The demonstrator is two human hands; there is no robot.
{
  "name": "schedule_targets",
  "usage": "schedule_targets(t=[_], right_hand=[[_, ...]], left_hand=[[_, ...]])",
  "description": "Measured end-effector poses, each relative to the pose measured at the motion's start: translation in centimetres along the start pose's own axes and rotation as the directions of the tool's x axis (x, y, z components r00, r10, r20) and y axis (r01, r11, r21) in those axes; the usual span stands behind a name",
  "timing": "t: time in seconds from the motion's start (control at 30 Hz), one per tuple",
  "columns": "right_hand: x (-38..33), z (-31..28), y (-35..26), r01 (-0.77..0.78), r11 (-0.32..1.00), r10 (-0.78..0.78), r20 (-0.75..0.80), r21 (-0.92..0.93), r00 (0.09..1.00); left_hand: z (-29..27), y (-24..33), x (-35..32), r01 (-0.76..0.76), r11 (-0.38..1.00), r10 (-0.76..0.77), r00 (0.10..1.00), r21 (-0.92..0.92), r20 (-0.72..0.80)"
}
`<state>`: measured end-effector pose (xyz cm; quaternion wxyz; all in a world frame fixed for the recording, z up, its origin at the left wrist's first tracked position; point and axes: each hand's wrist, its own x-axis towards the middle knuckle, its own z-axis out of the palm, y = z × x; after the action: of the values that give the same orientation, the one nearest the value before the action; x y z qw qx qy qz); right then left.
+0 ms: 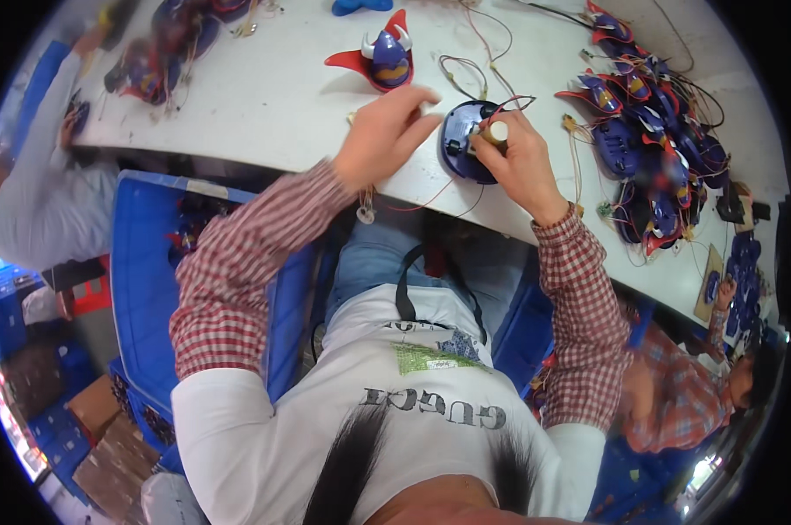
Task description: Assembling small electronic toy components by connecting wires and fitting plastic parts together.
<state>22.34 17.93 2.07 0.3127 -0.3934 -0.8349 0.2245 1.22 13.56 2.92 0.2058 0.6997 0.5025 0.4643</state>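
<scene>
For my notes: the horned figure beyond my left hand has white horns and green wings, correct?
Not quite: the wings are red, as the head view shows. The horned figure beyond your left hand does have white horns.

Toy pile (618,147) right of the casing (457,131), both on the table (281,87)

Gap between winged toy (388,59) and wires (485,83)

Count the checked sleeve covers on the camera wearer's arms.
2: the left sleeve cover, behind the left hand, and the right sleeve cover, behind the right hand, which is at the round dark-blue part.
</scene>
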Motion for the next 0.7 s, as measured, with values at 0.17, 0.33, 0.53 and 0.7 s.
schedule_targets(t=[0.17,0.33,0.53,0.7], right_hand=[[-4.4,-0.9,-5.6,0.068,0.997,-0.048,-0.347,0.044,0.937],[-11.4,5.8,-7.4,-0.202,0.93,0.123,0.258,0.306,0.958],[-10.7,11.7,-6.4,-0.333,0.783,0.228,0.256,0.526,0.939],[-10.1,12.0,-7.0,-0.389,0.664,0.223,0.328,0.638,0.918]], left_hand=[[-4.9,2.3,-12.7,0.591,0.796,-0.591,0.806,-0.13,0.037],[-1.6,1.1,-15.3,0.691,0.616,-0.709,0.696,-0.379,0.117],[-0.3,-0.4,-14.2,0.735,0.547,-0.738,0.649,-0.4,0.184],[-1.2,-0.3,-14.1,0.736,0.337,-0.747,0.588,-0.587,0.309]])
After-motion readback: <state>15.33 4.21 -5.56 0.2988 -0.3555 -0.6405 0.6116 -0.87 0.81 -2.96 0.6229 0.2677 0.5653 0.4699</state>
